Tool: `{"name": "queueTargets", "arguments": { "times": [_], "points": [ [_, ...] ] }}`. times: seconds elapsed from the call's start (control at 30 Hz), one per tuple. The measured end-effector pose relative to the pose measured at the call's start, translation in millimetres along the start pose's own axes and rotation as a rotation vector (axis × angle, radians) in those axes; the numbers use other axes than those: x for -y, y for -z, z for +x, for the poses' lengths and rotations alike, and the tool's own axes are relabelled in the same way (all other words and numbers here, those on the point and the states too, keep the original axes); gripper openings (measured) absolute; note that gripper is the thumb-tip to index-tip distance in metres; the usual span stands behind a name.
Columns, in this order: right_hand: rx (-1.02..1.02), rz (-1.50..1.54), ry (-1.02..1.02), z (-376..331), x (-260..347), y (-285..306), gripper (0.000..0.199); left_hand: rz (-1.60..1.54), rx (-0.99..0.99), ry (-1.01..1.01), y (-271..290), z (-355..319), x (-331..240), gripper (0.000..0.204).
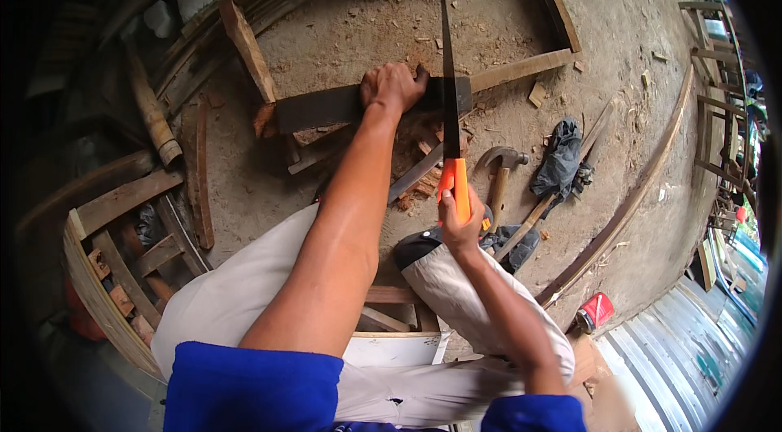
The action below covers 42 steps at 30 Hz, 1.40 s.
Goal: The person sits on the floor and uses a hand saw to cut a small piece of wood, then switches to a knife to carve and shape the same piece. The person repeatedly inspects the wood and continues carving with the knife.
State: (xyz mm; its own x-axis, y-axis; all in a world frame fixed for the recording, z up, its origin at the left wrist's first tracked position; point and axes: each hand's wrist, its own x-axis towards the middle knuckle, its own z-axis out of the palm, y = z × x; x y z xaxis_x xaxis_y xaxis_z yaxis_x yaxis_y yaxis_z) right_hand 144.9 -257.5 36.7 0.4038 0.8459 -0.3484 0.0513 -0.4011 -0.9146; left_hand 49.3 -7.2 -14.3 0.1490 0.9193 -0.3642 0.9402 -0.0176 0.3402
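At the far left, a stack of curved wooden slats lies on the dirt floor, with a short bamboo length above it. Toward the middle, a dark plank lies crosswise on the ground. The left hand presses down on the plank, fingers curled over its far edge, holding it flat. Just beside that hand, the black blade of a handsaw crosses the plank, its tip pointing away from the person. The right hand is wrapped tightly around the saw's orange handle, near the person's bent knee. Wood chips lie scattered below the plank. Further right, a claw hammer rests on the ground, then a crumpled dark cloth. A red can sits at the lower right.
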Motion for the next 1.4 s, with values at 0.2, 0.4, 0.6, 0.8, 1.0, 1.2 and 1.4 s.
{"name": "queueTargets", "arguments": {
  "times": [0.2, 0.4, 0.6, 0.8, 1.0, 1.2, 1.4],
  "points": [
    [-0.109, -0.158, 0.169, 0, 0, -4, 0.01, 0.073, 0.004, 0.045, 3, -1, -5, 0.059],
    [-0.066, -0.177, 0.22, -7, -6, 19, 0.008, 0.043, 0.009, 0.034, 3, -2, -5, 0.057],
    [-0.111, -0.101, 0.213, -66, -11, 30, 0.01, 0.041, -0.04, 0.008, -2, 1, -4, 0.055],
    [-0.039, -0.341, 0.077, -93, -24, 36, 0.009, 0.028, -0.067, 0.011, -10, 2, 1, 0.053],
    [-0.061, -0.224, 0.11, -82, -30, 42, 0.011, 0.029, -0.027, 0.033, -6, 1, -1, 0.052],
    [-0.072, -0.286, 0.097, -86, -26, 45, 0.011, 0.054, -0.026, 0.009, -3, 3, -2, 0.054],
    [-0.072, -0.169, 0.078, -81, -23, 37, 0.006, 0.017, 0.103, 0.038, 4, 7, -1, 0.056]
  ]
}}
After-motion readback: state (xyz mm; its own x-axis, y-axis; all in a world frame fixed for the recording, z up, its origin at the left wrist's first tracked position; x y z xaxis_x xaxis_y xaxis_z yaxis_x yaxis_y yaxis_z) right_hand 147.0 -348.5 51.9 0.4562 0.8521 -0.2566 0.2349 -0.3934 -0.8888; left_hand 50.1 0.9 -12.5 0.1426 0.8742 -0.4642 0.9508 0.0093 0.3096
